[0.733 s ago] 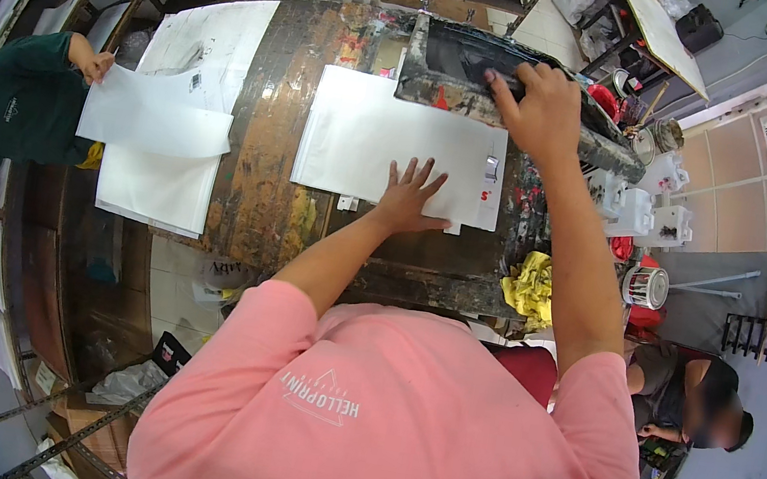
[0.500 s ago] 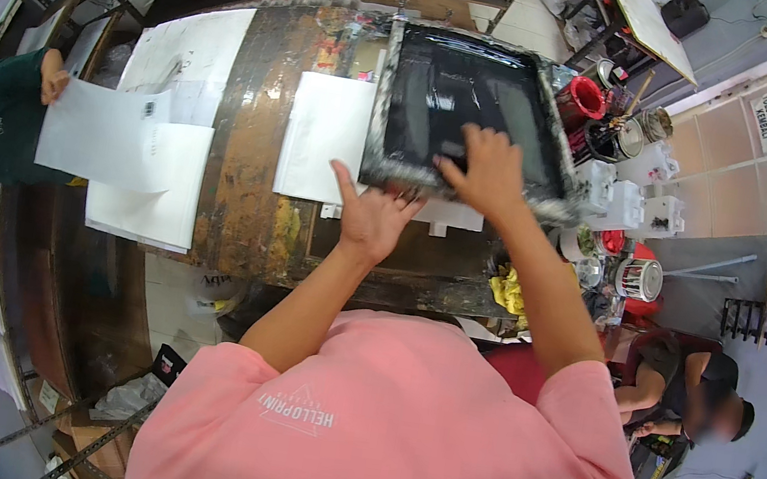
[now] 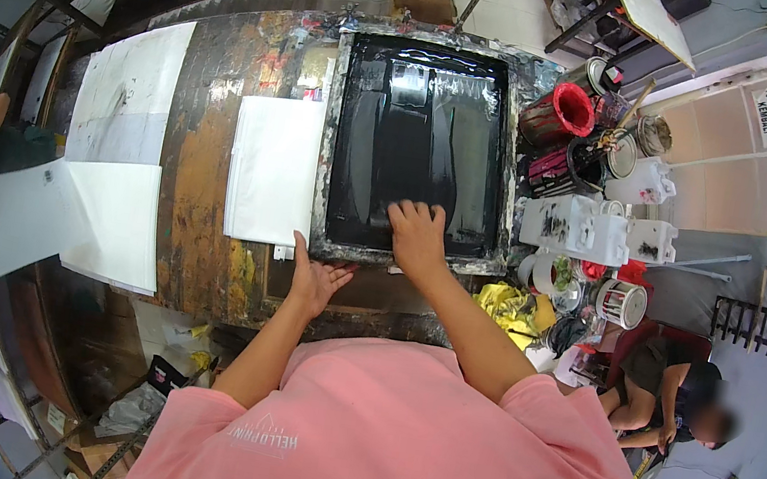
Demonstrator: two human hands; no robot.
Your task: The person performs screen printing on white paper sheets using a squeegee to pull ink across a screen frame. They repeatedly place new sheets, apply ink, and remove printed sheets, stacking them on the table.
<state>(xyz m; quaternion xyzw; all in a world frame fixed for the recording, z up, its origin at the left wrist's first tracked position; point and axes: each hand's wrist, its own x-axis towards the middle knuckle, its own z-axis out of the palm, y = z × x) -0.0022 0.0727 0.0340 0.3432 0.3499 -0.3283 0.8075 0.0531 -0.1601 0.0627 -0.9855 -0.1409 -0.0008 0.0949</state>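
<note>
A screen-printing frame [image 3: 332,133] with black ink spread over its mesh lies in front of me on the worktable. My right hand [image 3: 420,242] is over the near part of the mesh, fingers curled down and closed; whatever they grip is lost against the black ink. At the frame's near left corner is my left hand [image 3: 317,284], palm up with fingers spread, its fingertips by the frame's near edge. A stack of white sheets [image 3: 273,169] lies along the frame's left side, partly hidden under it.
Red-rimmed ink pots [image 3: 561,112], white jugs [image 3: 559,223] and a paint can [image 3: 622,303] crowd the right side, with a yellow cloth [image 3: 507,308] nearer me. At left a co-worker holds a white sheet [image 3: 22,205] beside a paper pile [image 3: 123,221]. Another person [image 3: 644,388] sits at right.
My right hand has come from mid-mesh toward the near edge. The frame, slanted before, now appears square to me. My left hand stays open near its corner. The co-worker's sheet has shifted left.
</note>
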